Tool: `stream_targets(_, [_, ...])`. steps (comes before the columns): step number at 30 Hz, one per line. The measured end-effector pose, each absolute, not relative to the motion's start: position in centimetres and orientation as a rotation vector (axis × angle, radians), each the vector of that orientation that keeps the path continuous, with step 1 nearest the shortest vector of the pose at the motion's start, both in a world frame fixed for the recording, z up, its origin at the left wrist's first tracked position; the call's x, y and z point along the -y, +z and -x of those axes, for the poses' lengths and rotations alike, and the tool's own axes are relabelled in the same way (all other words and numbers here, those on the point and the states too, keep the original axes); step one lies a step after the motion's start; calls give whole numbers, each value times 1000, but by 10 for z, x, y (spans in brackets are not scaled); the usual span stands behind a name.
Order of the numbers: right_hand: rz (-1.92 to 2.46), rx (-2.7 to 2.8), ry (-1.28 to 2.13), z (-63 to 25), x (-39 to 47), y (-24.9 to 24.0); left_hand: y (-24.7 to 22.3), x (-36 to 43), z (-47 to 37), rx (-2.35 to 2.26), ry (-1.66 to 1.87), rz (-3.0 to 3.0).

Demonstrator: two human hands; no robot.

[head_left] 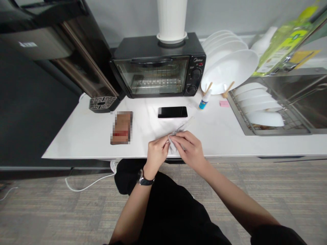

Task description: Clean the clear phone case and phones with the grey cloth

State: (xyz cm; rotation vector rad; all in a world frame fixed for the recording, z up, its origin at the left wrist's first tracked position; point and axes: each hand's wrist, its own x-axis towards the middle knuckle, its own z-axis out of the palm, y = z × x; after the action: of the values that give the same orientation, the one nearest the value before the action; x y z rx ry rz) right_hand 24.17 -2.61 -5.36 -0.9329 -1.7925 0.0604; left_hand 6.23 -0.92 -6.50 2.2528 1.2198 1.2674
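Note:
A thin, light grey cloth point(173, 148) is bunched between my two hands at the front of the white counter. My left hand point(157, 152) pinches its left side, and a small shiny detail shows by those fingertips, too small to name. Closed over the cloth from the right is my right hand point(190, 149), fingertips pressed together near the left ones. A thin pale, partly see-through strip point(188, 124) sticks out beyond the fingers; whether it belongs to the cloth I cannot tell. Just behind lies a phone point(172, 112), dark screen up. A small spray bottle point(205, 99) with a blue label stands behind and to the right.
A black toaster oven point(158, 68) stands at the back, a white pot point(172, 20) on top. White plates point(230, 69) lean in a rack beside the sink point(236, 115). A blurred-out brown object point(122, 127) lies left, near a drink machine point(103, 103). A pink piece point(224, 103) is right.

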Motion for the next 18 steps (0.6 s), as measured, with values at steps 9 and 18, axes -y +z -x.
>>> stream_targets(9, [869,1877,5,-254,26,-55,-65,9,-62,-1185,1235,-2234])
stream_targets(18, [1196,1593,48,-314,-25,-51,-65,12,-63,-1205,1185,-2128])
